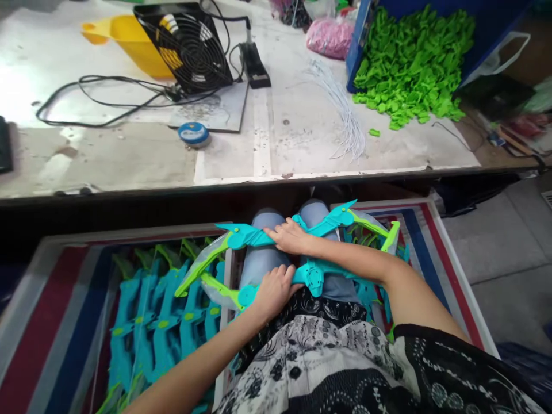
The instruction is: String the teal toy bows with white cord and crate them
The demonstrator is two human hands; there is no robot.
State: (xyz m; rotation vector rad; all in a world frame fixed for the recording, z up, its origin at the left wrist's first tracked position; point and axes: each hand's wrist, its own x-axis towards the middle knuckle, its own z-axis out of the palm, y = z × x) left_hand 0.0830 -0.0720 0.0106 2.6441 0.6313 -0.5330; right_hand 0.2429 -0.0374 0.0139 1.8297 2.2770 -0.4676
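Two turquoise plastic pieces shaped like toy bows, with lime-green curved ends, lie across my lap. My right hand (pixel 290 236) is closed around the middle of the farther toy bow (pixel 330 224). Nearer my body, my left hand (pixel 276 290) grips the nearer toy bow (pixel 314 276) just left of its rounded centre. Clear film-like parts show along the green ends of both. My fingers cover part of each middle, and my right forearm crosses over the nearer piece.
Striped boxes hold stacked turquoise pieces (pixel 164 322) on my left and more on my right. On the table (pixel 297 138) ahead are a black fan (pixel 194 52), yellow scoop (pixel 129 37), blue round tin (pixel 192 133), white strings (pixel 340 109) and a blue bin of green parts (pixel 414 63).
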